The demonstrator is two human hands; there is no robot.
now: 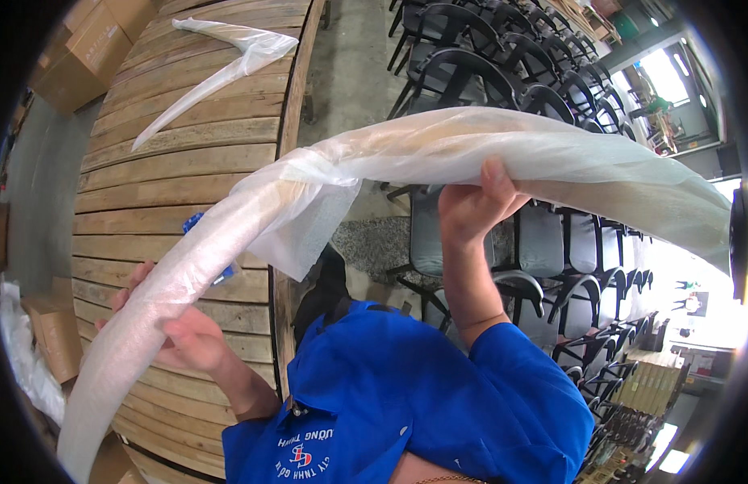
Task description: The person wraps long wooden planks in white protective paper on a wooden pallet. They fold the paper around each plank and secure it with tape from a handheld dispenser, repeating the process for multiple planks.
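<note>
A long, curved wooden-looking piece wrapped in white foam sheet [438, 145] arches across the view, held up above the table's edge. My right hand [480, 198] grips its underside right of the middle, thumb up against the wrap. Lower down on the left, my left hand [192, 335] is closed around the piece, with its fingertips showing past the far side. A loose flap of foam [301, 234] hangs from the bunched wrap between my hands. Behind the piece, a blue object [193, 221] on the table is mostly hidden.
The slatted wooden table [180, 189] carries a bent foam-wrapped strip [265, 50] at its far end. Cardboard boxes [87, 56] stand at the far left, with white wrapping material [31, 347] nearer. Rows of black chairs [463, 73] fill the floor on the right.
</note>
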